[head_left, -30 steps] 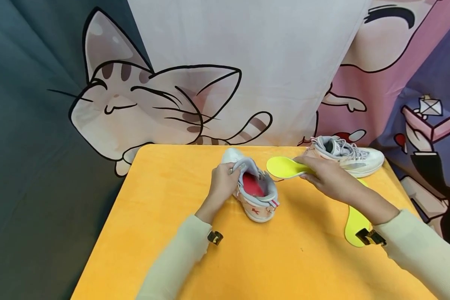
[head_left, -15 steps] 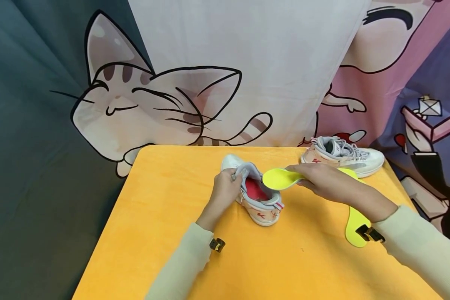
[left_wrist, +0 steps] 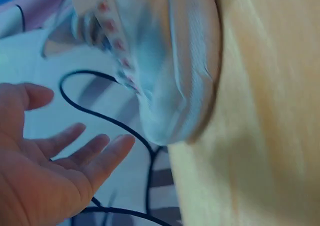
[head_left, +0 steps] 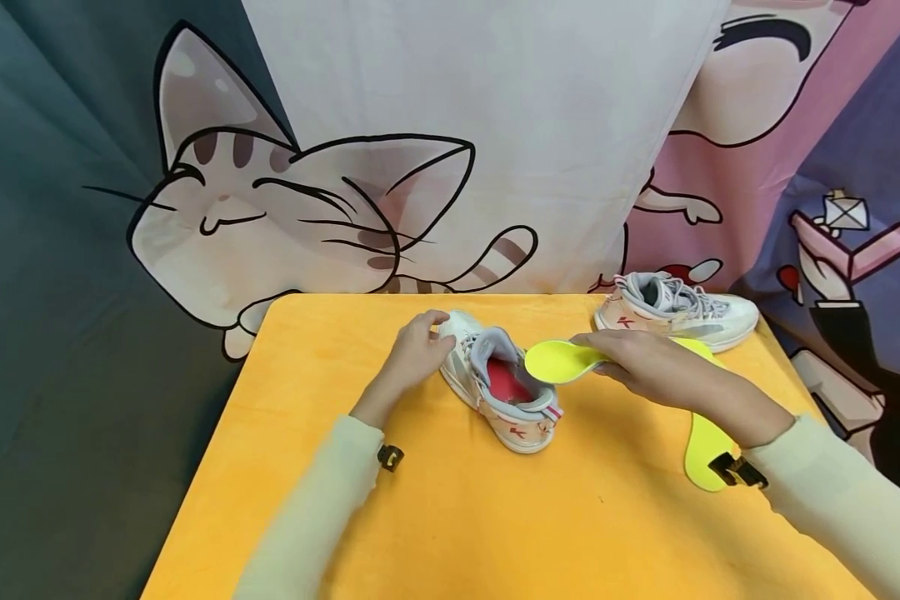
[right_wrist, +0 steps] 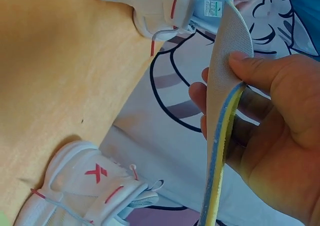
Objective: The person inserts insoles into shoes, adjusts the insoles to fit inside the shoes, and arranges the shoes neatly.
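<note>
A white sneaker (head_left: 523, 427) with a red insole inside stands on the yellow table, heel toward me and toe pointing away to the left. Beside its toe is my left hand (head_left: 414, 350); its fingers are spread and relaxed, holding nothing, and in the left wrist view they are apart from the sneaker (left_wrist: 167, 61). My right hand (head_left: 641, 360) pinches a yellow insole (head_left: 558, 362) between thumb and fingers (right_wrist: 267, 86). The insole's rounded front end hovers over the right edge of the sneaker's opening. In the right wrist view the insole (right_wrist: 227, 51) shows its grey underside.
The second sneaker (head_left: 712, 323) rests at the table's back right corner, toe to the right. Another yellow insole (head_left: 705, 454) lies below my right forearm, partly hidden by it. A printed cloth (head_left: 555, 125) hangs behind the table (head_left: 330, 358).
My left hand has let go of the sneaker's collar and moved left toward its toe. The right hand has brought the insole slightly left and down, closer to the opening.
</note>
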The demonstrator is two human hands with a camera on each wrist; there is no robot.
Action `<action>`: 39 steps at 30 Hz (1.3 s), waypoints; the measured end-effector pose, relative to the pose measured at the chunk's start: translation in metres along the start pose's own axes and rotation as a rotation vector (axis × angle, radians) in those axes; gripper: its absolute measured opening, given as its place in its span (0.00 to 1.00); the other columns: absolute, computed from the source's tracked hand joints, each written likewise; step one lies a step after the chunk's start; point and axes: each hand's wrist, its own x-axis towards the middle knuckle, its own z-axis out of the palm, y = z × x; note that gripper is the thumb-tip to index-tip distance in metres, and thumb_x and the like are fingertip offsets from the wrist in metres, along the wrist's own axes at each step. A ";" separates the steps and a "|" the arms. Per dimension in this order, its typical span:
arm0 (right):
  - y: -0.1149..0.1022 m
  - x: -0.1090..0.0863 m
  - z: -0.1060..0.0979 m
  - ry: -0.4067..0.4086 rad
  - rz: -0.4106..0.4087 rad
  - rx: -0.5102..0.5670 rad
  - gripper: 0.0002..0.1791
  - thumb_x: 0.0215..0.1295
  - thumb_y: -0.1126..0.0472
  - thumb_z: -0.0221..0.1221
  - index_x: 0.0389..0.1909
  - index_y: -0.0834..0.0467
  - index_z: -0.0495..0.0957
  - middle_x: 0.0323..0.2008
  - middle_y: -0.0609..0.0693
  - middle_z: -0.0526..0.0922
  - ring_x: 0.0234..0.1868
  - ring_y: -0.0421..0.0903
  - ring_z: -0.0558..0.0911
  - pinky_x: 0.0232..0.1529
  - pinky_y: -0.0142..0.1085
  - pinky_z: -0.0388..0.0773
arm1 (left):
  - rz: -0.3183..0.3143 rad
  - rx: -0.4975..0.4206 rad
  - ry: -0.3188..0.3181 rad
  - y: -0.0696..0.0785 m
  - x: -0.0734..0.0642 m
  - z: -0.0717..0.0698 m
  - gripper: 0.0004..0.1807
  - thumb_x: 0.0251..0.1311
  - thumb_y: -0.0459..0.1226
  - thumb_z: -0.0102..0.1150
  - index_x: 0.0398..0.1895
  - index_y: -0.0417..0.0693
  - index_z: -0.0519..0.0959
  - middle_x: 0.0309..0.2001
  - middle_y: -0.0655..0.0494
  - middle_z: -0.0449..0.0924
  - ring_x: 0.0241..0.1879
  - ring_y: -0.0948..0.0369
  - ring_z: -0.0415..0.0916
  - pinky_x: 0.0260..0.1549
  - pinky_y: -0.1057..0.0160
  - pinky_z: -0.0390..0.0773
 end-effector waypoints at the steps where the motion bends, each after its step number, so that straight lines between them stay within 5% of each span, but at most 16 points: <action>1: 0.000 0.000 0.000 0.000 0.001 0.003 0.25 0.65 0.65 0.69 0.63 0.61 0.79 0.54 0.51 0.87 0.53 0.49 0.86 0.53 0.49 0.84 | -0.018 -0.006 0.003 -0.005 0.005 -0.002 0.24 0.70 0.41 0.57 0.67 0.43 0.75 0.65 0.45 0.76 0.59 0.46 0.80 0.53 0.49 0.82; 10: 0.001 -0.001 0.007 -0.001 0.014 0.039 0.24 0.64 0.68 0.69 0.61 0.61 0.80 0.53 0.51 0.86 0.51 0.47 0.85 0.52 0.48 0.84 | -0.191 -0.062 0.018 -0.043 0.037 0.001 0.26 0.75 0.44 0.55 0.68 0.38 0.73 0.57 0.40 0.81 0.51 0.47 0.83 0.45 0.55 0.83; 19: 0.002 -0.004 0.014 -0.007 0.016 0.074 0.24 0.66 0.67 0.68 0.62 0.61 0.79 0.56 0.52 0.86 0.51 0.48 0.85 0.53 0.50 0.84 | -0.249 -0.014 0.042 -0.051 0.054 0.015 0.29 0.73 0.48 0.57 0.67 0.36 0.75 0.57 0.39 0.83 0.57 0.47 0.82 0.54 0.50 0.83; 26: -0.001 0.000 0.015 -0.019 0.011 0.071 0.23 0.66 0.66 0.67 0.62 0.61 0.79 0.56 0.52 0.86 0.52 0.47 0.85 0.54 0.49 0.84 | -0.285 0.027 0.000 -0.056 0.060 0.022 0.26 0.74 0.48 0.57 0.65 0.38 0.77 0.60 0.40 0.81 0.60 0.47 0.79 0.60 0.49 0.80; 34: -0.002 0.004 0.010 -0.038 0.027 0.075 0.24 0.67 0.67 0.67 0.63 0.61 0.79 0.56 0.52 0.85 0.54 0.48 0.84 0.55 0.48 0.83 | -0.332 -0.112 0.001 -0.058 0.061 0.018 0.19 0.74 0.39 0.59 0.63 0.40 0.79 0.49 0.39 0.83 0.26 0.57 0.80 0.31 0.60 0.84; 39: -0.002 0.004 0.009 -0.042 0.039 0.075 0.24 0.67 0.67 0.67 0.63 0.61 0.79 0.55 0.52 0.86 0.52 0.47 0.85 0.54 0.48 0.84 | -0.380 -0.213 -0.024 -0.056 0.060 0.016 0.19 0.74 0.33 0.57 0.65 0.39 0.78 0.44 0.39 0.82 0.20 0.62 0.76 0.27 0.60 0.85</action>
